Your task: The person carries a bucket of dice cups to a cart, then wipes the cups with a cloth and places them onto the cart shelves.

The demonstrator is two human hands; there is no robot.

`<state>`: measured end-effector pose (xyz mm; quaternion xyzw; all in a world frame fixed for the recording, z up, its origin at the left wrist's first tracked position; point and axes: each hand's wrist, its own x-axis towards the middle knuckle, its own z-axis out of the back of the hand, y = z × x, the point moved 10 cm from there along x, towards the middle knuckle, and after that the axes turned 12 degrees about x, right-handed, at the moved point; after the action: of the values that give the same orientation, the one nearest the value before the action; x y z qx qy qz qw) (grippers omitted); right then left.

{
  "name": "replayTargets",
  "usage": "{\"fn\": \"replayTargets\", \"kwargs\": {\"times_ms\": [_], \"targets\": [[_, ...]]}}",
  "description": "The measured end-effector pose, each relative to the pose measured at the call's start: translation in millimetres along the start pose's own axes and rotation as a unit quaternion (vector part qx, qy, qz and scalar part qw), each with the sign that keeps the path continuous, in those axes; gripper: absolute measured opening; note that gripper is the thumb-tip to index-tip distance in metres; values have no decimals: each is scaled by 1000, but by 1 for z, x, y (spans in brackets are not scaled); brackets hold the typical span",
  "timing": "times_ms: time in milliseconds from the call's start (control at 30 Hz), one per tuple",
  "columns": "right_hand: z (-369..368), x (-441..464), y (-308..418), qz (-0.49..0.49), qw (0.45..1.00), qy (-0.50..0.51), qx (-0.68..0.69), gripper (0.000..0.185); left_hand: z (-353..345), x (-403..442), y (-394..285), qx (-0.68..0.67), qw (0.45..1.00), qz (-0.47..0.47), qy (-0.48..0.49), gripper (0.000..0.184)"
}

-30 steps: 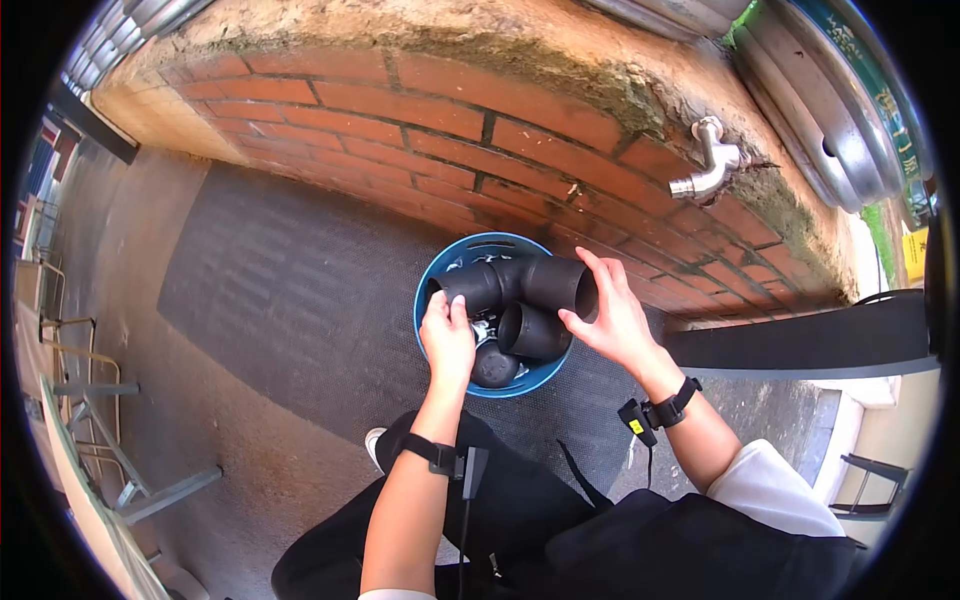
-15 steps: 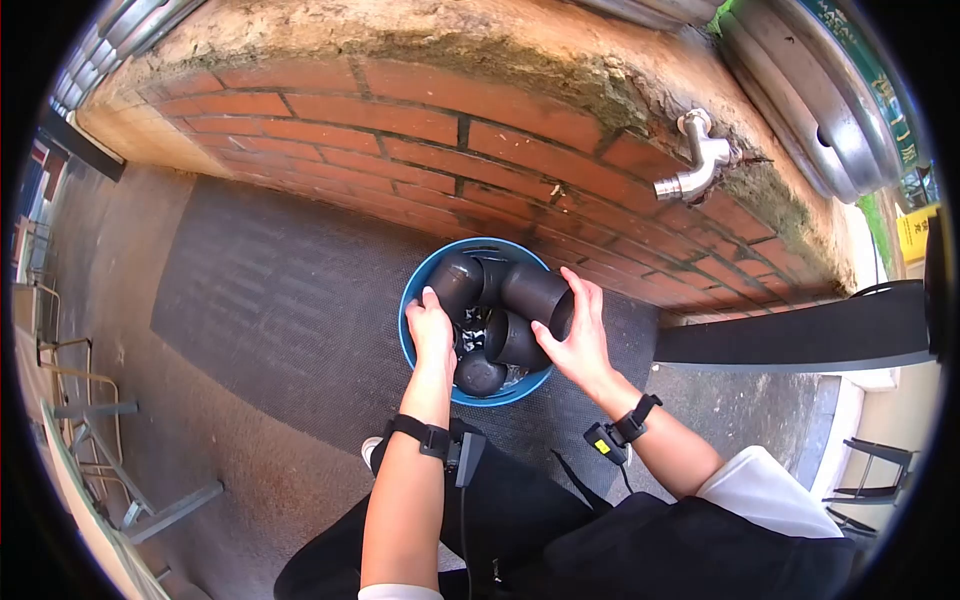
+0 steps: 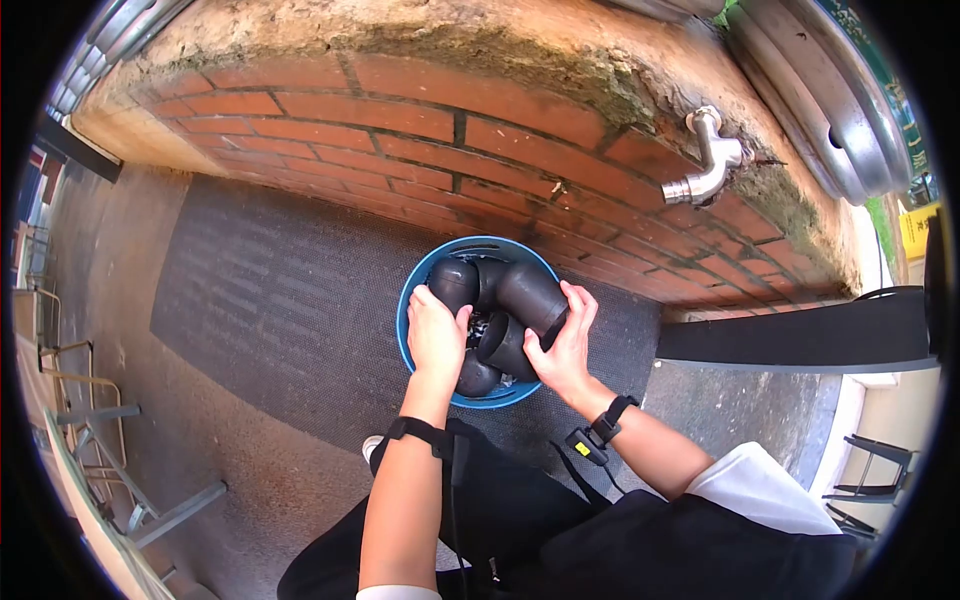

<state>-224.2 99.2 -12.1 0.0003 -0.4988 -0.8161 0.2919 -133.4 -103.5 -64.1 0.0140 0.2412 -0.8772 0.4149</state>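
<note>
A blue bucket (image 3: 408,372) stands on the floor mat, holding several black rounded cylinders like cups or pipe elbows; I cannot tell which. Water glints in the gap between them. My left hand (image 3: 437,332) is closed around the lower end of the upper-left black cylinder (image 3: 453,280), some of its fingers hidden. At the right rim, my right hand (image 3: 568,345) grips the end of a larger black cylinder (image 3: 530,295), thumb below and fingers beyond. Another black cylinder (image 3: 508,347) lies beside my right thumb, and a round-ended one (image 3: 478,374) sits near my left wrist.
Behind the bucket runs a low brick wall (image 3: 400,140) with a metal tap (image 3: 708,165) at its right. Ribbed metal kegs (image 3: 815,100) rest on top. A black beam (image 3: 800,330) juts in from the right, and metal table legs (image 3: 170,515) stand at left.
My left hand has turned and moved slightly right, its thumb now over the cylinder. My right hand has shifted a little left and down, and the large cylinder has tilted.
</note>
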Motion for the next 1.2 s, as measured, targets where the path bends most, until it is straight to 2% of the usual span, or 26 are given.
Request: {"fn": "replayTargets", "kwargs": {"times_ms": [133, 167, 300, 400, 533, 633, 767, 867, 1033, 1133, 1200], "targets": [[-4, -2, -5, 18, 1000, -3, 15, 86, -12, 4, -3, 68, 997, -30, -3, 69], [-4, -3, -5, 18, 1000, -4, 18, 86, -19, 9, 0, 71, 996, -25, 37, 75], [-2, -1, 0, 28, 1000, -13, 7, 85, -16, 12, 10, 25, 976, 81, 198, 80], [-1, 1, 1, 27, 999, -22, 13, 85, -26, 12, 17, 23, 983, 64, 172, 77], [-1, 0, 0, 27, 999, -24, 12, 85, -29, 13, 22, 8, 988, 88, 124, 84], [-2, -1, -1, 30, 999, -26, 15, 85, -37, 18, 22, 15, 991, 57, 119, 83], [-2, -2, 0, 29, 999, -26, 15, 85, -36, 16, 26, -36, 990, 64, 123, 80], [-1, 0, 0, 29, 999, -27, 14, 84, -23, 10, 26, -80, 993, 45, 74, 78], [0, -1, 2, 30, 999, -27, 14, 84, 9, -2, 9, -231, 971, -42, -46, 83], [0, -2, 2, 36, 999, -25, 11, 84, 10, -10, 3, -183, 977, -60, -90, 83], [-1, -2, 1, 27, 999, -25, 11, 84, -3, -8, 12, -179, 983, -5, -28, 76]]}}
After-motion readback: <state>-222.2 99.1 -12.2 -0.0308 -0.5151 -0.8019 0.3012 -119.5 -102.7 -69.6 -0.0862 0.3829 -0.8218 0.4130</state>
